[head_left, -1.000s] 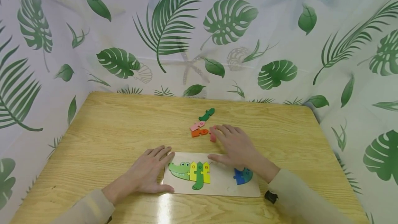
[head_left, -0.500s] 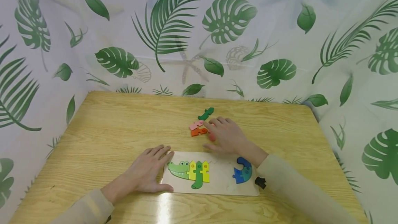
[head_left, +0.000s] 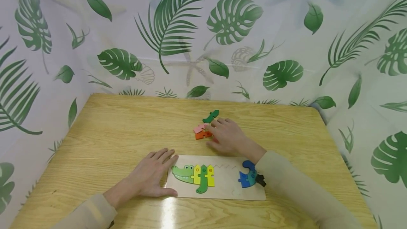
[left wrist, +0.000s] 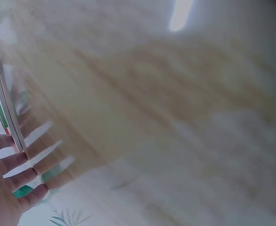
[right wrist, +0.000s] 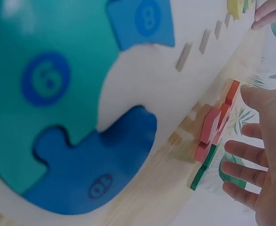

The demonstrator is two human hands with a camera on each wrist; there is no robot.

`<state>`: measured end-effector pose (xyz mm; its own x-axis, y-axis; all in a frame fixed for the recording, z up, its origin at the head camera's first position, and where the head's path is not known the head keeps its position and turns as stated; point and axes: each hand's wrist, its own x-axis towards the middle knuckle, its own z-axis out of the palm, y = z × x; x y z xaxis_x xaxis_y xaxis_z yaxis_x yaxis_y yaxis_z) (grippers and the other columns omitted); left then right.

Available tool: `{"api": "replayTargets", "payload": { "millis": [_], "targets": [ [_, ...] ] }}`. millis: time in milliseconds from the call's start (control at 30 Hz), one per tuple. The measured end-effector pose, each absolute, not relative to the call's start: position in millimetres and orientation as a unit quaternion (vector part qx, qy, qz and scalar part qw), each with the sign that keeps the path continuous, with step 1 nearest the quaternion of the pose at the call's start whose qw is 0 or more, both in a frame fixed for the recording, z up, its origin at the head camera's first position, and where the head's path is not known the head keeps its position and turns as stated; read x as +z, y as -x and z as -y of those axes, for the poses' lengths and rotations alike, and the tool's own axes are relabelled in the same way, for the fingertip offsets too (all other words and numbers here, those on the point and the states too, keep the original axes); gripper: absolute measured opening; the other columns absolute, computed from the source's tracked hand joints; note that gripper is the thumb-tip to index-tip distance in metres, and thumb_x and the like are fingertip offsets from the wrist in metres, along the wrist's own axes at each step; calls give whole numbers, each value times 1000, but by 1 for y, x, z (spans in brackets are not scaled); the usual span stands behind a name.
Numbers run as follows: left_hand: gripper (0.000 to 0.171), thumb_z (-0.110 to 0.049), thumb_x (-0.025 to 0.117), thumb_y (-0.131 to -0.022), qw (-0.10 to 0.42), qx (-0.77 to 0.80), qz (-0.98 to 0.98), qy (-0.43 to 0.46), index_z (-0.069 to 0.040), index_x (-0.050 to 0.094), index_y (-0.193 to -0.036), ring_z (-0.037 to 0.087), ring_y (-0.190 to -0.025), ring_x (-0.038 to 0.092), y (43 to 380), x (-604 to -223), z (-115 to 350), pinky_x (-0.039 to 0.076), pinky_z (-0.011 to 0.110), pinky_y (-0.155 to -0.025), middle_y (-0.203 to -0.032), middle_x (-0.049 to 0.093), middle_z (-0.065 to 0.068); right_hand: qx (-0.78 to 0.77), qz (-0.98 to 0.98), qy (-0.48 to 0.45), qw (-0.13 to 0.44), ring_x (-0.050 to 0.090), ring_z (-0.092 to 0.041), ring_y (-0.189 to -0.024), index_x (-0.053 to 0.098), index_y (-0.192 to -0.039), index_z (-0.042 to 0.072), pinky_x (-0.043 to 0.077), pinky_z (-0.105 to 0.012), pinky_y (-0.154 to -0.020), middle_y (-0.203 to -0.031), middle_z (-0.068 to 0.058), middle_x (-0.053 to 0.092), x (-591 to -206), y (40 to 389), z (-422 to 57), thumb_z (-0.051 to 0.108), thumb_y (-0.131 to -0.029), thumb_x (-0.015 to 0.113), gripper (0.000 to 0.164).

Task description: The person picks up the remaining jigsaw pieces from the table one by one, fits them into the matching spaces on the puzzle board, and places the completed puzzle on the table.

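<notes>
Where the board's left edge is met by the left hand (head_left: 152, 176), its fingers are spread loosely and the thumb is laid at the near corner. The board (head_left: 222, 191) is set near the middle of the table (head_left: 127, 123), with tabletop extending to either side. Bare wood is shown between the yellow piece (head_left: 211, 176) and the blue pieces (head_left: 244, 180). Beyond the far edge, the right hand (head_left: 227, 137) is placed over the loose pieces, its fingers parted and only slightly bent; whether any piece is touched cannot be determined. The pink piece (head_left: 199, 129) and the orange piece (head_left: 202, 136) are partly covered by it; the green piece (head_left: 211, 116) is left exposed just beyond. Part of the board's right end is hidden by the right sleeve (head_left: 279, 172). In the left wrist view, the left hand is cut off by the frame and the tabletop is blurred.
</notes>
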<state>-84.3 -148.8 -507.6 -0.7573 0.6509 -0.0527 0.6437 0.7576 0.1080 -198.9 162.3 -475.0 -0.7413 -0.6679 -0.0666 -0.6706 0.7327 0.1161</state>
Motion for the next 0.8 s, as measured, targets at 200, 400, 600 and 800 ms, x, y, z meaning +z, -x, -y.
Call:
{"api": "replayTargets", "payload": {
  "millis": [200,400,600,800],
  "targets": [
    [115,-94,52,-81,45,39,-937,-345,-11,43,-161,39,-152,46,84,-508,149,46,55,-119,-166,45,16,80,-928,363,18,63,-26,-119,66,-140,20,54,-46,-108,-127,-4,69,-475,203,-159,56,-103,60,53],
    [115,-94,51,-81,47,38,-937,-345,-12,43,-161,39,-151,47,84,-508,149,46,55,-119,-167,44,16,95,-921,376,26,62,-26,-116,67,-138,18,54,-45,-105,-126,-5,70,-477,206,-158,54,-103,62,50],
    [116,-94,51,-81,51,40,-938,-342,-11,42,-162,39,-152,46,84,-508,149,45,56,-120,-167,44,17,104,-919,379,32,62,-26,-114,68,-136,17,55,-44,-103,-125,-5,70,-477,208,-155,53,-103,62,49],
    [116,-95,50,-81,45,31,-937,-345,-12,42,-162,38,-151,47,84,-508,148,46,55,-119,-167,44,16,109,-916,385,12,63,-26,-105,70,-128,17,57,-42,-95,-116,-5,72,-481,211,-155,50,-103,63,42]
  ]
}}
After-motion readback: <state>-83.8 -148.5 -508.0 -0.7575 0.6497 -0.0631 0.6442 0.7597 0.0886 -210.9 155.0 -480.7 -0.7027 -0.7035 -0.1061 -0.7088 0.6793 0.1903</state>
